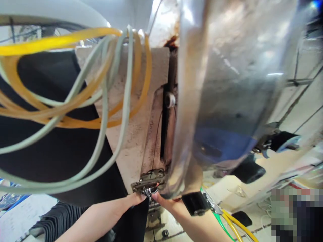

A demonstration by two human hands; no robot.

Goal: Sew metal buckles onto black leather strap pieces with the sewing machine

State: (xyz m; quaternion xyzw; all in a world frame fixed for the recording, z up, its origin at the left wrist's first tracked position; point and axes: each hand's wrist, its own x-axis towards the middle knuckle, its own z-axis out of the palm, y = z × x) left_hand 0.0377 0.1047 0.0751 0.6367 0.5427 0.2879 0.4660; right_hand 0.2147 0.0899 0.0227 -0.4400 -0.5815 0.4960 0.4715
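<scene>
Left hand (136,199) and right hand (161,199) touch a metal mechanism (151,177) from below; whether they pinch it, I cannot tell. Looped cords (63,39) hang upper-left of the grip; metal casing (234,84) crowds its upper right.

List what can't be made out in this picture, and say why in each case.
Head view: what, if anything, the left hand and right hand pinch; too small, at the underside of the metal mechanism.
Head view: where the yellow cord and pale cord run; cut off by the left edge.
Head view: marks on the white paper; blurred.
Head view: lower right corner; covered by a pixelated patch.
</scene>
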